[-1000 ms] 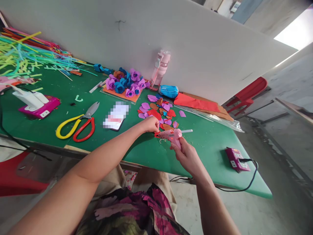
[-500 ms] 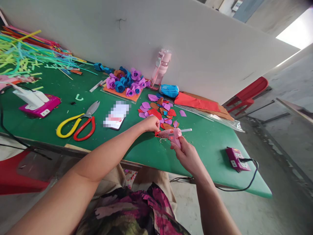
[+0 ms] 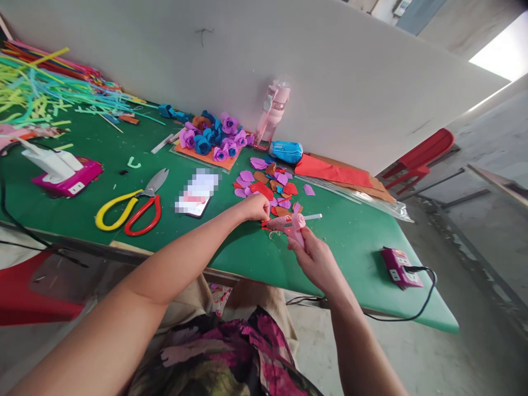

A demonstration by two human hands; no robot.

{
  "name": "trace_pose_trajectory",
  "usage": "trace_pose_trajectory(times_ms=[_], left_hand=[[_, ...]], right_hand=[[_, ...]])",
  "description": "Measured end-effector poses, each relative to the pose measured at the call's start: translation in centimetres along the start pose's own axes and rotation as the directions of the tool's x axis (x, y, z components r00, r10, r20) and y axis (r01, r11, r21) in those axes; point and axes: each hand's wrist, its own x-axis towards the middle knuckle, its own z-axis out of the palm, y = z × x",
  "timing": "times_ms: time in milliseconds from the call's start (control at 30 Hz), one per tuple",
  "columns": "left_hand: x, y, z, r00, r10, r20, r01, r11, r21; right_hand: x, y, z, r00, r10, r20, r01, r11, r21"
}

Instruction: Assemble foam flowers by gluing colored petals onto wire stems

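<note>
My right hand [image 3: 315, 256] is wrapped round the handle of a pink hot glue gun [image 3: 293, 226], whose white glue stick [image 3: 314, 216] juts from the back. Its nozzle points left, against or very close to a small red petal [image 3: 264, 225]. Fingers closed, my left hand [image 3: 256, 208] pinches that petal just above the green table; the fingertips are mostly hidden. Thin strings of glue hang below the nozzle. Right behind my hands lies a loose pile of purple, red, brown and blue petals [image 3: 281, 179].
Finished purple and blue flowers [image 3: 203, 145] sit on an orange sheet. To the left lie a phone [image 3: 198, 192], large scissors [image 3: 150, 192] and a power strip [image 3: 68, 179]. A pink bottle [image 3: 273, 113] and blue pouch [image 3: 286, 152] stand by the partition. Another power strip [image 3: 401, 268] lies right.
The glue gun has tilted very slightly, and its glue stick's end sits a little higher and further left. Both hands keep their hold in nearly the same place.
</note>
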Motion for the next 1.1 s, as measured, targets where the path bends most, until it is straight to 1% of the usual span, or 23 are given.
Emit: trace_pose_trajectory(times_ms=[133,267,500,767,1100], left_hand=[[0.08,-0.12,0.02,1.0,0.017,-0.003,-0.017,1.0,-0.004],[0.24,-0.32,0.07,1.0,0.008,0.003,-0.008,1.0,-0.005],[0.33,-0.41,0.07,1.0,0.015,0.004,-0.015,1.0,0.009],[0.36,-0.48,0.07,0.999,0.037,-0.001,-0.037,0.999,0.005],[0.44,-0.57,0.13,0.999,0.038,-0.002,-0.038,0.999,0.025]], right_hand=[[0.04,-0.05,-0.03,1.0,-0.004,0.0,0.004,1.0,-0.016],[0.11,-0.23,-0.11,1.0,-0.01,-0.007,0.01,1.0,-0.024],[0.12,-0.53,-0.32,1.0,-0.002,0.016,0.003,0.999,-0.041],[0.1,-0.53,-0.41,1.0,-0.014,0.004,0.014,0.998,-0.058],[0.09,-0.29,-0.57,1.0,0.005,0.014,-0.004,0.998,-0.06]])
